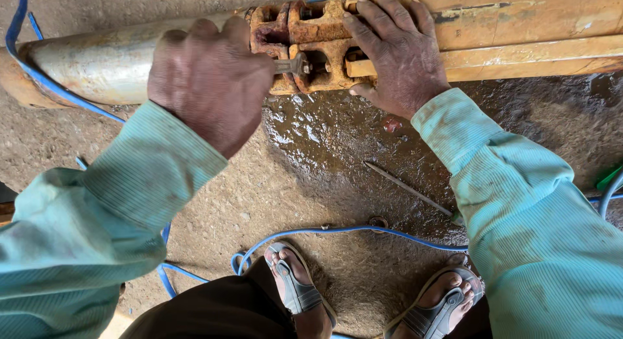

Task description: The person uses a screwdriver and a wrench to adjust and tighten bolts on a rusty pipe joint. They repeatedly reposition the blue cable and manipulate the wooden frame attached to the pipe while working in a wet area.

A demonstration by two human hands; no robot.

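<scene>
Teal sleeves frame the view, my sandalled feet (pixel 363 300) below on wet ground. My left hand (pixel 209 79) is curled in a fist around a metal wrench (pixel 293 66), whose head sits on a bolt of the rusty flange (pixel 311 47). My right hand (pixel 396 53) lies flat, fingers spread, pressing the flange where the grey pipe (pixel 97 63) meets the yellow casing (pixel 519 31). A blue cable (pixel 337 230) loops past my feet.
</scene>
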